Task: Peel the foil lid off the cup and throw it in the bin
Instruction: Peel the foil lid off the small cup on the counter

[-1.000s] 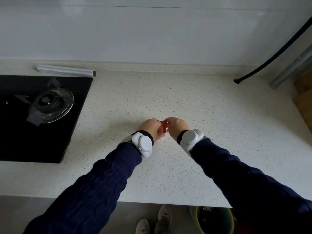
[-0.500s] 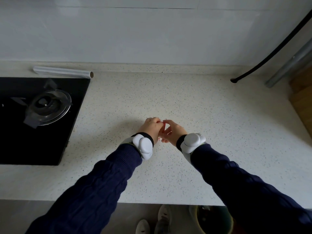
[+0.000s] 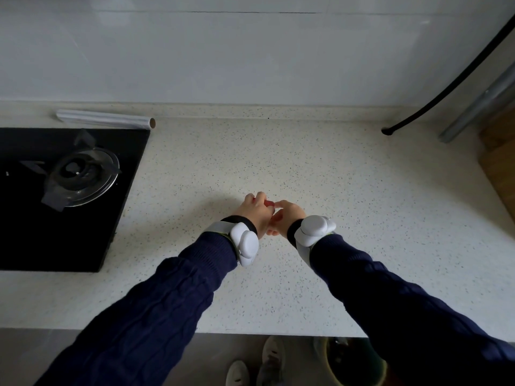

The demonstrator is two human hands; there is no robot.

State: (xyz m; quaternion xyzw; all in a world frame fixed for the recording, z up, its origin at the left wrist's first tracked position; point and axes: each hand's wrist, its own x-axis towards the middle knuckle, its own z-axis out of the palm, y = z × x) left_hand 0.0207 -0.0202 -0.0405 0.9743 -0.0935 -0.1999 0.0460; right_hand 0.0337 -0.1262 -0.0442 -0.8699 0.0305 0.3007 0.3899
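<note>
The table [image 3: 320, 168] looks like pale speckled stone, smooth and matt. The wall [image 3: 223, 57] behind it is glossy white tile. The hob [image 3: 119, 207] is shiny black glass, its burner ring [image 3: 83, 176] polished metal. A foil roll [image 3: 103, 119] gleams silver. The sleeves [image 3: 156, 310] are dark blue ribbed knit; the wrist devices [image 3: 245, 243] are smooth white plastic.

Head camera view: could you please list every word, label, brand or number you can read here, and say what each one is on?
None can be read.
The white wrist devices show no lettering.
The foil roll by the hob bears no visible print.
The red item between the left hand and right hand is mostly hidden.
</note>
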